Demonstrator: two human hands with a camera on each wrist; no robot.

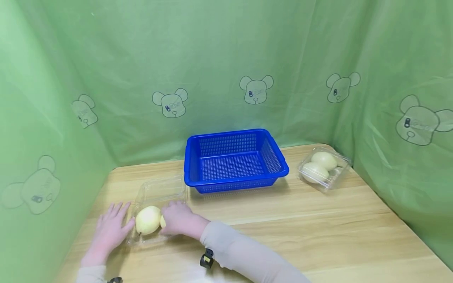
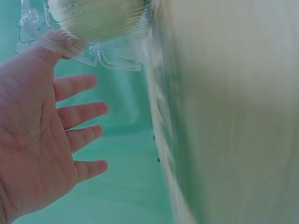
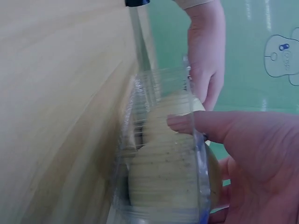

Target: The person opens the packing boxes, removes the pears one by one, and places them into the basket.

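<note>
An opened clear plastic clamshell box [image 1: 161, 188] lies at the left of the table with two pale yellow pears in it. One pear [image 1: 148, 220] shows almost whole beside my left hand [image 1: 110, 226]. Fingers spread and straight, that hand has its thumb at the box's rim, as the left wrist view also shows. My right hand [image 1: 178, 218] curls over the other pear [image 3: 163, 175], gripping it with the thumb on the near side and the fingers behind. From the head view most of that pear is hidden under the hand.
A blue plastic basket [image 1: 230, 183] stands at the back middle, close to the clamshell's raised lid. At the back right a closed clear box [image 1: 330, 184] holds two more pears [image 1: 315, 173]. Green curtains [image 1: 219, 59] enclose the wooden table [image 1: 301, 228].
</note>
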